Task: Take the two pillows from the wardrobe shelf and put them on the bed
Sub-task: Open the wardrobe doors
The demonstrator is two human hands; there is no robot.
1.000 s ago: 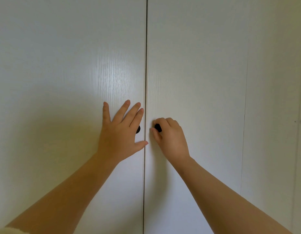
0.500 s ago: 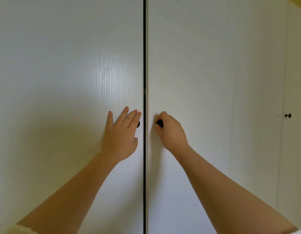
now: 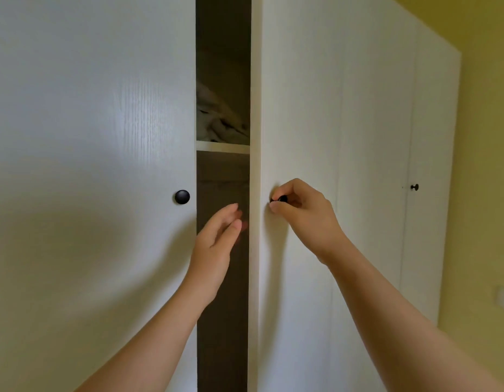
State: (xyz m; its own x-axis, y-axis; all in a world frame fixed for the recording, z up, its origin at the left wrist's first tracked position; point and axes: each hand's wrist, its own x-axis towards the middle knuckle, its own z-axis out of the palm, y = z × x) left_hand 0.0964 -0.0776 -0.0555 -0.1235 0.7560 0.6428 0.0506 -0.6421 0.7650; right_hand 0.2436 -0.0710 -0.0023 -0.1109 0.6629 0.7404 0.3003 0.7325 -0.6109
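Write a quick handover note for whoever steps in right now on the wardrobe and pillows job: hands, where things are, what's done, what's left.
Right hand: pinching the right door's black knob, that door pulled partly open.
Left hand: open, empty, in front of the gap, off the left door's knob.
Left door: shut.
White bedding shows on the shelf through the gap; whether it is the pillows cannot be told. Bed not in view.
Done: the right door is started.
Left: open fully, take both pillows, carry them to the bed.

We see gap btwn left door (image 3: pixel 92 165) & right door (image 3: pixel 299 123); shelf (image 3: pixel 222 147) inside, bedding (image 3: pixel 217 123) on it; left hand (image 3: pixel 214 250) before gap.
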